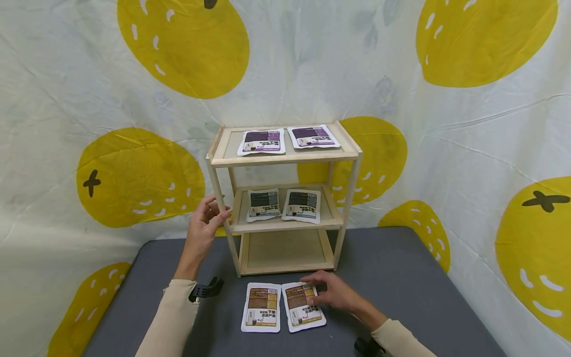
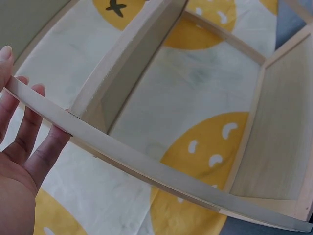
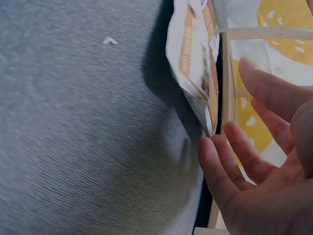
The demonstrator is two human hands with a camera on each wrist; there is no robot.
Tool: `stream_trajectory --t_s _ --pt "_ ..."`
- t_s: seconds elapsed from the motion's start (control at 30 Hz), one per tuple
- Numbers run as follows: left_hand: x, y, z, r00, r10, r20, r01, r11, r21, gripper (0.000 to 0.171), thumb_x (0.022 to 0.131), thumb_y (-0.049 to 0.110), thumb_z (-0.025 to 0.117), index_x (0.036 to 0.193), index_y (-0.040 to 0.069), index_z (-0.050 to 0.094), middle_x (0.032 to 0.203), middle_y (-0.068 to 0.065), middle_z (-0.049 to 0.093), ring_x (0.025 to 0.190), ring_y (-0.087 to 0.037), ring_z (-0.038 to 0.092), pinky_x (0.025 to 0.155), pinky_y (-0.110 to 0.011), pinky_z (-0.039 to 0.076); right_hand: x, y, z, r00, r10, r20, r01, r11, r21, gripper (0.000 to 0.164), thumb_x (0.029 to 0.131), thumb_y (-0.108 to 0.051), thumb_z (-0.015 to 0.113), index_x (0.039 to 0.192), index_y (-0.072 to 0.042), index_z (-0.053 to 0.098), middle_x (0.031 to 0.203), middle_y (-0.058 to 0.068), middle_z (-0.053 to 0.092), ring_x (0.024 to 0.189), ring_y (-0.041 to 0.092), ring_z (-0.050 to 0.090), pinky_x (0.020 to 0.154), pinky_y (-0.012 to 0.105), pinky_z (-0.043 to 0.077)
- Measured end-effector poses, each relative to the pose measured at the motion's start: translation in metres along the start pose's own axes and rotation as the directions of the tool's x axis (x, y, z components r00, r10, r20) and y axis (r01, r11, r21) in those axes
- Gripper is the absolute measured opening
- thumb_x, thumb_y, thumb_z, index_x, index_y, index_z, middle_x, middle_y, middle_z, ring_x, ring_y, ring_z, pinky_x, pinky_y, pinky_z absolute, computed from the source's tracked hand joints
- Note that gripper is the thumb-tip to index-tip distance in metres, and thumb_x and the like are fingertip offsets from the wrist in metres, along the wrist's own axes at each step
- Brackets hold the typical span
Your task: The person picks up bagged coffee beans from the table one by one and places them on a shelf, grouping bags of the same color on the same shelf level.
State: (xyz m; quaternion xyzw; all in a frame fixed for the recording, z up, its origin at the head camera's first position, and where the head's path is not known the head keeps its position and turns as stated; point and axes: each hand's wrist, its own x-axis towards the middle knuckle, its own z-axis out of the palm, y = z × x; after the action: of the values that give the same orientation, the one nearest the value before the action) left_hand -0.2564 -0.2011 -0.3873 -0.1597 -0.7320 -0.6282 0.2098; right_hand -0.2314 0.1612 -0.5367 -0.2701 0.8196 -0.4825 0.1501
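Observation:
My left hand [image 1: 206, 229] holds the front left post of a small three-tier wooden shelf [image 1: 285, 158], thumb on one side and fingers behind it, as the left wrist view shows. Above the right-hand brown-and-white pouch [image 1: 296, 310] is my right hand [image 1: 332, 292], its fingers spread and loosely bent. In the right wrist view a fingertip [image 3: 206, 147] lies at the lower corner of that pouch, with thumb and fingers wide apart. A second brown-and-white pouch [image 1: 261, 307] lies flat beside it on the dark grey table.
Two purple-and-white pouches, left [image 1: 262, 142] and right [image 1: 314, 136], lie on the top tier. Two dark green pouches, left [image 1: 263, 204] and right [image 1: 302, 206], rest on the middle tier. A white curtain with yellow fruit prints [image 1: 312, 64] hangs behind the dark grey table [image 1: 401, 282].

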Motion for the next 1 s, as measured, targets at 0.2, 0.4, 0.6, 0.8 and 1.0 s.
stream_trajectory --t_s 0.2,0.4,0.6,0.8,1.0 --pt "-0.001 0.003 0.001 1.000 0.000 0.000 0.000 1.000 -0.004 0.043 0.096 -0.003 0.065 0.137 0.001 0.053 0.103 -0.005 0.063 0.102 -0.025 0.066 0.084 -0.028 0.059 -0.004 0.005 0.007 0.998 0.006 -0.064 -0.011 0.997 -0.077 0.052 0.078 -0.016 0.089 0.126 -0.010 0.071 0.130 0.011 0.061 0.120 0.035 0.055 0.089 0.048 0.052" --pt "0.003 -0.016 -0.002 1.000 -0.005 -0.008 0.005 1.000 -0.011 0.045 0.096 -0.003 0.065 0.138 0.004 0.053 0.104 -0.008 0.062 0.101 -0.024 0.066 0.083 -0.028 0.059 -0.007 0.005 0.013 0.995 0.018 -0.097 -0.033 0.988 -0.153 0.058 0.076 -0.016 0.091 0.129 -0.009 0.069 0.141 0.023 0.049 0.124 0.040 0.052 0.086 0.043 0.055" --pt "0.005 -0.024 -0.004 1.000 0.010 -0.012 -0.011 1.000 -0.019 0.044 0.097 0.004 0.067 0.138 0.010 0.055 0.106 -0.011 0.063 0.100 -0.021 0.066 0.082 -0.027 0.059 -0.008 0.004 0.017 0.995 0.016 -0.094 -0.028 0.991 -0.133 0.057 0.077 -0.008 0.087 0.130 -0.006 0.067 0.128 0.020 0.055 0.108 0.030 0.056 0.079 0.032 0.052" --pt "0.005 -0.023 -0.004 1.000 0.010 0.001 -0.010 1.000 -0.010 0.045 0.098 0.006 0.067 0.141 0.010 0.053 0.107 -0.009 0.064 0.102 -0.019 0.067 0.081 -0.025 0.058 -0.009 0.001 0.020 0.998 0.053 -0.046 -0.055 0.998 -0.027 0.049 0.081 -0.003 0.081 0.128 -0.004 0.068 0.110 0.014 0.066 0.088 0.021 0.060 0.072 0.026 0.047" --pt "0.004 -0.024 -0.005 1.000 0.017 0.006 -0.017 1.000 -0.011 0.047 0.097 0.003 0.066 0.142 0.008 0.052 0.106 -0.007 0.064 0.101 -0.018 0.067 0.080 -0.025 0.058 -0.009 0.002 0.025 0.995 0.096 -0.035 -0.093 0.993 0.080 0.046 0.081 0.001 0.080 0.126 0.001 0.067 0.107 0.015 0.068 0.087 0.021 0.059 0.069 0.022 0.047"
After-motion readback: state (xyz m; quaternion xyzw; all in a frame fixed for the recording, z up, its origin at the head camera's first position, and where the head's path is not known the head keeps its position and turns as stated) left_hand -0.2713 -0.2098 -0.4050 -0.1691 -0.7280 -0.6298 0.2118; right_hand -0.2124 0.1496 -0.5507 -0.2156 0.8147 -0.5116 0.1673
